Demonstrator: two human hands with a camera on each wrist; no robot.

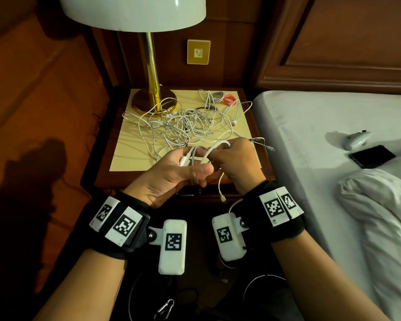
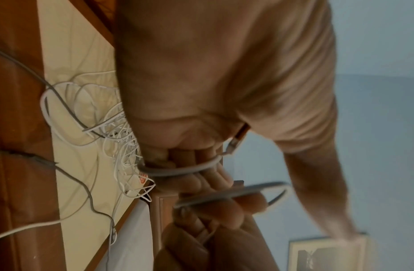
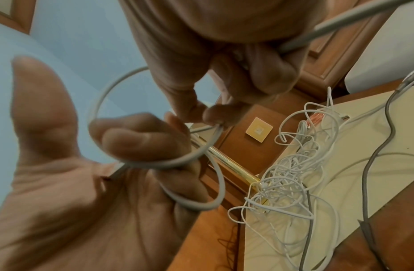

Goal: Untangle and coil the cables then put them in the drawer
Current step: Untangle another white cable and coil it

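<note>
Both hands hover over the front edge of the nightstand. My left hand grips a white cable, whose loops wrap round its fingers; a white plug lies against the palm. The right hand pinches the same cable at the loop's far side. The cable's free end dangles below the hands. Behind them a tangle of white and grey cables sprawls over the cream mat, with a small red coil at the back. The drawer front is mostly hidden by my hands.
A brass lamp stands at the mat's back left corner. To the right lies a bed with a black phone and a white device on it. Loose cords hang below my wrists.
</note>
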